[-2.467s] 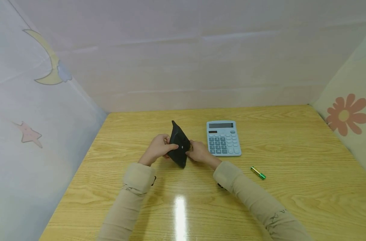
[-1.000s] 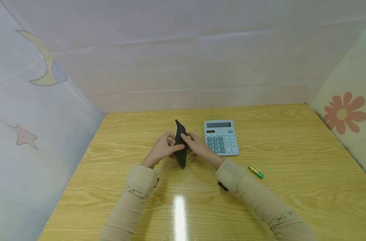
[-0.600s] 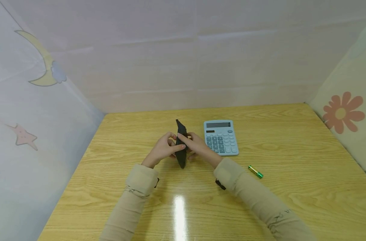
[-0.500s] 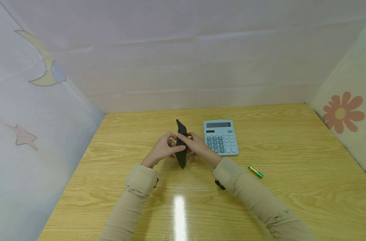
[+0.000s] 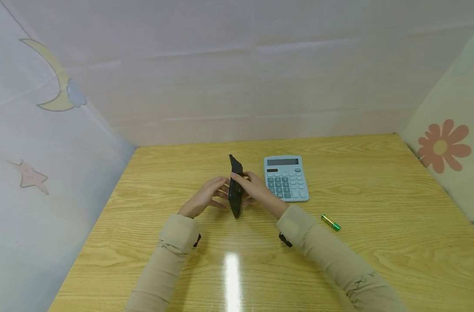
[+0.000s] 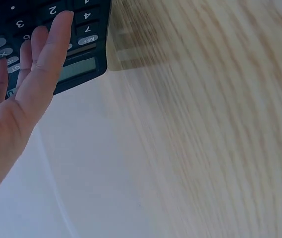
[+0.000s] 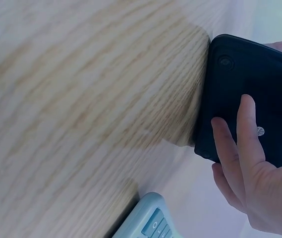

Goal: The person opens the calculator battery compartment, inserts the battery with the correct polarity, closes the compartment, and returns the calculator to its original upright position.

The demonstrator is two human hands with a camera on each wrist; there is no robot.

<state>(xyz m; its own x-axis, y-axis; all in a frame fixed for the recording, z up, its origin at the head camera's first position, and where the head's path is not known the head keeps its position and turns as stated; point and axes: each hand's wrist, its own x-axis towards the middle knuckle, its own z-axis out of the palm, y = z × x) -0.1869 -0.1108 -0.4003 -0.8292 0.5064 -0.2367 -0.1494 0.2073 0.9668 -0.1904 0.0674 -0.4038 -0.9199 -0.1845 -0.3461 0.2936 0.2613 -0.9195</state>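
A black calculator (image 5: 235, 203) stands tilted up on the table in the middle of the head view. My right hand (image 5: 257, 189) grips it from the right, thumb over the edge and fingers spread on the back. That back (image 7: 267, 82), with a small white sticker, fills the right of the right wrist view. My left hand (image 5: 204, 197) is just left of the calculator, fingers loosely extended. In the left wrist view those fingers (image 6: 46, 69) lie in front of the keys and the display (image 6: 79, 68); whether they touch is unclear.
A light-blue calculator (image 5: 287, 178) lies flat right of my right hand. Nearer the front right lies a green and gold battery (image 5: 331, 222). The wooden table (image 5: 377, 186) meets patterned cloth walls at the back and sides.
The black calculator has turned from showing its back to standing nearly edge-on. My right thumb has moved over its edge. My left hand has let go and drawn slightly left.
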